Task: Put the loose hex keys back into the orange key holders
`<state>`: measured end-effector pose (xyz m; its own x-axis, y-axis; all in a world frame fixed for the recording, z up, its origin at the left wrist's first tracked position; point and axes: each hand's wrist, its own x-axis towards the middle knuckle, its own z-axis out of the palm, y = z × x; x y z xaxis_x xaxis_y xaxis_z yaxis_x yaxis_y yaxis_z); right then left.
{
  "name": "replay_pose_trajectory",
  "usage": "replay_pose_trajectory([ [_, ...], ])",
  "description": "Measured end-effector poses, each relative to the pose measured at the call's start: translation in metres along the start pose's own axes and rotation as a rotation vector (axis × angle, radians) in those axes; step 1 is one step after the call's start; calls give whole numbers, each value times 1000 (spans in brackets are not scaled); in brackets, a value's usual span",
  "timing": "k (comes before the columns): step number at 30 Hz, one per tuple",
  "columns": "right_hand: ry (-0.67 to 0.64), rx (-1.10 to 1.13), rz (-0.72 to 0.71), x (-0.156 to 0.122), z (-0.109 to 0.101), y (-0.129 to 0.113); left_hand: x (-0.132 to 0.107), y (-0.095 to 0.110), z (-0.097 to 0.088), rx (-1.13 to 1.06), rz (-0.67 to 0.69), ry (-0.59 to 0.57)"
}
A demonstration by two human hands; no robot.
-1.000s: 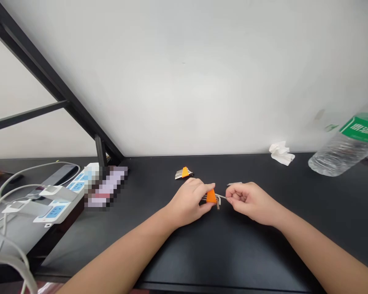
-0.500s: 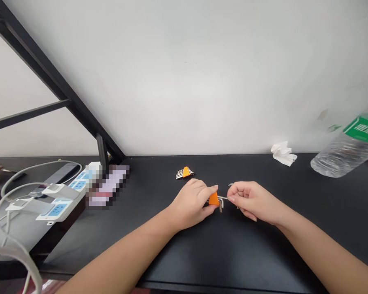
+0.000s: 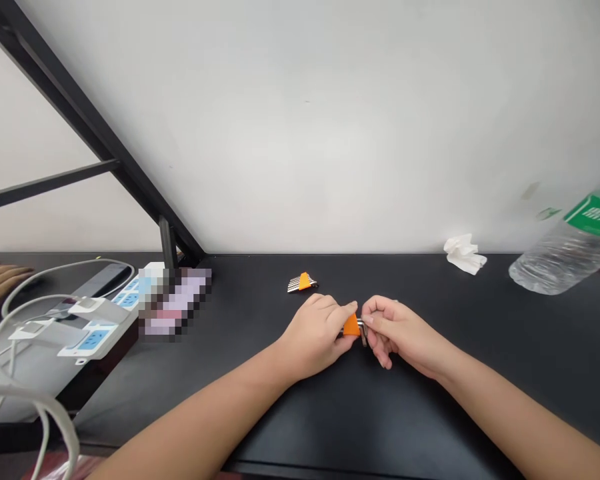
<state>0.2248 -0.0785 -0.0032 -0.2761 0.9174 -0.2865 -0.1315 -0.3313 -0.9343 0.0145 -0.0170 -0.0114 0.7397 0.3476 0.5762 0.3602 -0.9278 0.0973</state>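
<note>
My left hand (image 3: 316, 333) is closed around an orange holder (image 3: 351, 326) of small metal hex keys, resting on the black table (image 3: 430, 413). Right against the holder, my right hand (image 3: 395, 330) pinches the end of a thin metal hex key (image 3: 363, 325) with thumb and forefinger; the other fingers curl under. Most of that key is hidden by the fingers. A second orange holder with silver keys (image 3: 301, 283) lies on the table just behind my left hand.
A crumpled white tissue (image 3: 463, 253) sits by the wall at the back right, with a clear plastic bottle with a green label (image 3: 567, 250) beyond it. Power strips with white cables (image 3: 87, 323) lie at left beside a black frame post (image 3: 167, 243). Another person's hand (image 3: 0, 281) shows at the far left edge.
My right hand has slid left along the metal key until it sits against the orange holder. My left hand has stayed in place. The person's hand at far left reached further in.
</note>
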Motion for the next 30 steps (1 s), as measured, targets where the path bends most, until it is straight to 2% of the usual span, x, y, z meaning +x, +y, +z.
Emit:
replay_pose_trajectory([
  [9,43,-35,30,0,5,-1,2,5,-3,55,71,-29],
  [15,72,-330,-38,0,6,-1,2,2,-1,64,49,-52],
  [18,81,-581,-88,-4,-11,-7,0,-3,1,65,-17,-131],
  [21,261,-997,-223,-6,-38,-12,-2,-9,3,58,-84,-189],
  [23,341,-1201,-246,-6,-56,-11,-3,-12,3,56,-106,-217],
  [26,326,-1304,-236,-2,-71,-6,-4,-14,2,51,-118,-221],
  [30,320,-1362,-241,2,-72,-1,-5,-15,3,26,-106,-177],
])
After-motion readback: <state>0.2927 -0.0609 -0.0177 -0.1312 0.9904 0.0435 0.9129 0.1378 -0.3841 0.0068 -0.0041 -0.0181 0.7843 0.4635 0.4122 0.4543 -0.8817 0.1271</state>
